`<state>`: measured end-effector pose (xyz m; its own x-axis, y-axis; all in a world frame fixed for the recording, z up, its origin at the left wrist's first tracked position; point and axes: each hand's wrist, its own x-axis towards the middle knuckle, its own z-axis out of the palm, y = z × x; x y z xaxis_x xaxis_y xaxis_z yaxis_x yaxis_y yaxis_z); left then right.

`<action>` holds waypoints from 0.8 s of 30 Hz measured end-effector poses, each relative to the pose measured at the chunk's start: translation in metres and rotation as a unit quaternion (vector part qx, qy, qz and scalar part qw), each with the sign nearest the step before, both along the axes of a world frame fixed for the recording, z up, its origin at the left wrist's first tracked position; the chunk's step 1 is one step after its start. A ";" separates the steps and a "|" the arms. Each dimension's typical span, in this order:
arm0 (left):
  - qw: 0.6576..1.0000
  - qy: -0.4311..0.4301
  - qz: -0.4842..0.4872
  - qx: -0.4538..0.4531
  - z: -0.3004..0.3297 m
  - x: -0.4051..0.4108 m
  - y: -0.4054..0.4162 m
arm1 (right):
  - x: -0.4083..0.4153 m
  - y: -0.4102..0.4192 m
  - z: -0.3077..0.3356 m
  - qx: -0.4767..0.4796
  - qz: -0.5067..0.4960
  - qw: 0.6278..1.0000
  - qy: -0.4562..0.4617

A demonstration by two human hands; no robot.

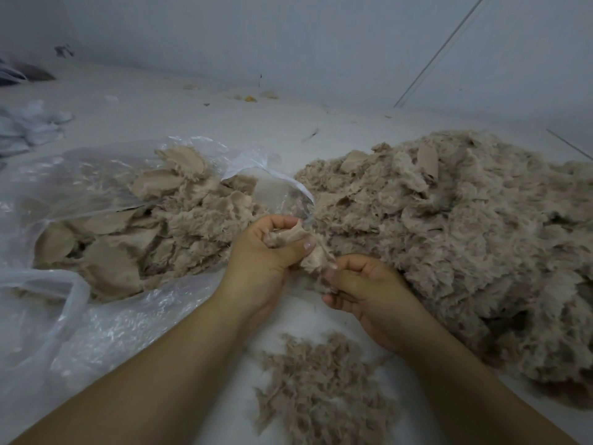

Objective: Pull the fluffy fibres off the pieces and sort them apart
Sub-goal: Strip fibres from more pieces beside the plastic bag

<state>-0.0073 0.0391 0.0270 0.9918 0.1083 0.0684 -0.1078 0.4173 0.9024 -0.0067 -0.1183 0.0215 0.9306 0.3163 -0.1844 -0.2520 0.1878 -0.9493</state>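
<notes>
Hands work together on one fabric piece (pixel 300 244): your left hand (pixel 266 252) clamps its backing as an anchor while your right hand (pixel 362 287) pinches its fluffy edge. Pulled fibres (pixel 321 387) collect just below; stripped pieces (pixel 154 220) lie left in the plastic bag (pixel 80 332).

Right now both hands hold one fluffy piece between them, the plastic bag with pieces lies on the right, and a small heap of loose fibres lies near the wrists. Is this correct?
Not quite: the plastic bag with pieces lies on the left, as the head view shows. The rest is right: the left hand and right hand hold one fluffy piece, and the small heap of loose fibres lies near the wrists.
</notes>
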 end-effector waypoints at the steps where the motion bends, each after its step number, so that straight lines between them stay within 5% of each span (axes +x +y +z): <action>1: 1.000 0.004 0.009 0.000 0.000 0.000 0.001 | 0.000 0.000 0.001 0.009 0.000 1.000 0.002; 8: 0.998 -0.007 0.048 -0.046 0.004 0.006 0.014 | 0.000 0.002 0.002 0.093 -0.075 0.991 0.054; 17: 0.995 -0.002 -0.054 -0.084 0.010 0.001 0.017 | -0.001 0.004 0.002 0.100 -0.093 0.988 0.074; 24: 0.986 0.033 -0.060 0.152 0.007 -0.006 0.008 | -0.001 0.002 0.004 0.058 -0.053 0.997 0.020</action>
<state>-0.0134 0.0476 0.0344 0.9995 -0.0264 0.0147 -0.0111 0.1327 0.9911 -0.0073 -0.1162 0.0251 0.9521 0.2388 -0.1909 -0.2633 0.3228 -0.9091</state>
